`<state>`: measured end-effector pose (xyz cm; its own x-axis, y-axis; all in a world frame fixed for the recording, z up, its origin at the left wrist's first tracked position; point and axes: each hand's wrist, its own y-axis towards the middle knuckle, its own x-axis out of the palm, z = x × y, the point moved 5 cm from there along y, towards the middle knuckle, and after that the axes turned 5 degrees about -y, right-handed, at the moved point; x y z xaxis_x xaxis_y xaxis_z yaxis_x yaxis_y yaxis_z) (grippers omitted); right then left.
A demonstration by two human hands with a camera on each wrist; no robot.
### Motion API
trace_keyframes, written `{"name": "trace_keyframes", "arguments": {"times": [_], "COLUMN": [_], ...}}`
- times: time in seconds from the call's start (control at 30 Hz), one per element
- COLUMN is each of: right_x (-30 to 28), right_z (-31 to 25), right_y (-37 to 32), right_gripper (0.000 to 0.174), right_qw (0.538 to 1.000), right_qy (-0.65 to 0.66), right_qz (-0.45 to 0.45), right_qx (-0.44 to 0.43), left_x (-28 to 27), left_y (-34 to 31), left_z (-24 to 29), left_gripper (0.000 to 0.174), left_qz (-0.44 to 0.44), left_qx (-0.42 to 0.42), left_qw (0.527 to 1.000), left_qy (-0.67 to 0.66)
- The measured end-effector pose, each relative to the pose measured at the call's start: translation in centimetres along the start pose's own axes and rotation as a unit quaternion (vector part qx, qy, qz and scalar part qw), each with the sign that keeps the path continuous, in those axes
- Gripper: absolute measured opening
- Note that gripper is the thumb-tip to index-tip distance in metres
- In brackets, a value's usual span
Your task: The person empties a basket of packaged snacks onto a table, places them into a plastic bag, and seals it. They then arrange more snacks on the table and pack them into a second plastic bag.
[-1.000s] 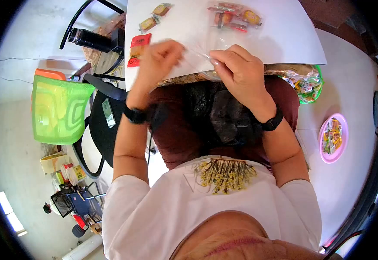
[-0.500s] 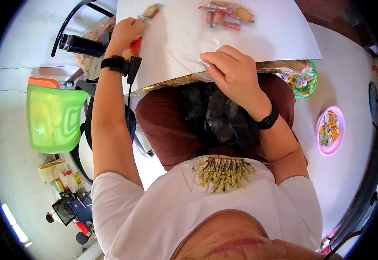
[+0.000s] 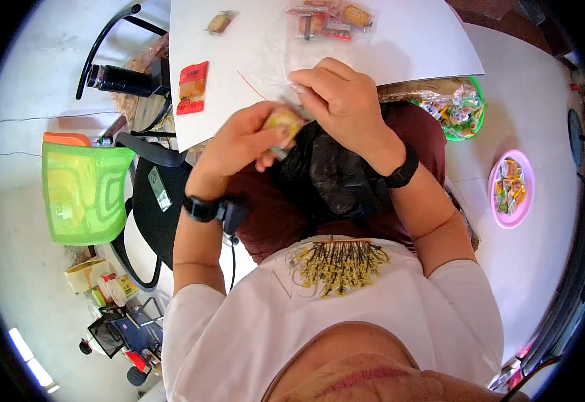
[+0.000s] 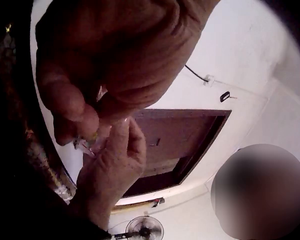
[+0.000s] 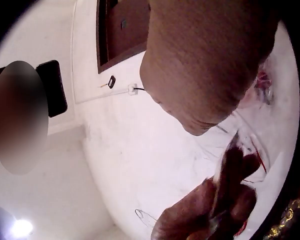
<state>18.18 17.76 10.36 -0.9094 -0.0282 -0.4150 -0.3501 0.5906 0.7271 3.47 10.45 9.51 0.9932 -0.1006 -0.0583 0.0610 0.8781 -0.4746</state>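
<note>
My left hand [image 3: 239, 144] grips a small yellow snack in a clear wrapper [image 3: 283, 124], close to the table's near edge. Just beside it, my right hand [image 3: 342, 97] pinches the near end of a clear plastic bag [image 3: 312, 53] with a red line along its edge. At the bag's far end lie several wrapped snacks [image 3: 336, 23], in red and yellow. Another yellow wrapped snack [image 3: 222, 22] lies at the far left of the table, with a red packet [image 3: 192, 88] nearer me. Both hands nearly meet in the left wrist view, where the left hand [image 4: 115, 55] hides most of its snack.
The white table [image 3: 413, 47] ends just above my lap, where a black plastic bag [image 3: 336, 167] lies. To the right are a green-rimmed basket [image 3: 483, 110] of wrapped items and a pink bowl [image 3: 530, 194]. A green chair [image 3: 84, 194] and black bottle [image 3: 121, 79] are left.
My left hand reached out to the table's left side, took up one of the two yellow wrapped snacks, and came back beside the right hand. The right hand keeps its pinch on the clear bag.
</note>
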Motion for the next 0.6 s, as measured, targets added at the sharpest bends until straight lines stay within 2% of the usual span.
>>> {"name": "trace_keyframes", "arguments": {"times": [0.1,0.2,0.23,0.4,0.5,0.6], "right_x": [0.0,0.0,0.0,0.1,-0.1,0.0], "right_z": [-0.2,-0.3,-0.3,-0.4,-0.4,-0.3], "right_y": [0.0,0.1,0.1,0.0,0.1,0.0], "right_gripper": [0.017,0.016,0.015,0.018,0.018,0.016], "right_qw": [1.0,1.0,1.0,1.0,0.999,1.0], "right_qy": [-0.003,-0.016,-0.021,-0.014,-0.016,-0.012], "right_qz": [0.001,0.009,0.011,-0.002,0.011,-0.002], "right_qx": [-0.005,-0.017,-0.02,-0.02,-0.033,-0.026], "left_x": [0.5,0.9,1.2,2.5,2.5,2.4], "left_y": [3.6,6.6,7.1,8.1,9.5,6.1], "left_z": [-0.2,0.6,0.8,2.3,-0.4,-0.8], "left_gripper": [0.021,0.019,0.019,0.016,0.022,0.023], "left_qz": [-0.026,-0.02,-0.012,0.038,0.053,0.086], "left_qx": [-0.031,0.092,0.109,0.19,0.164,0.158], "left_qw": [0.999,0.982,0.977,0.937,0.888,0.955], "left_qy": [0.019,-0.162,-0.183,-0.292,-0.425,-0.234]}}
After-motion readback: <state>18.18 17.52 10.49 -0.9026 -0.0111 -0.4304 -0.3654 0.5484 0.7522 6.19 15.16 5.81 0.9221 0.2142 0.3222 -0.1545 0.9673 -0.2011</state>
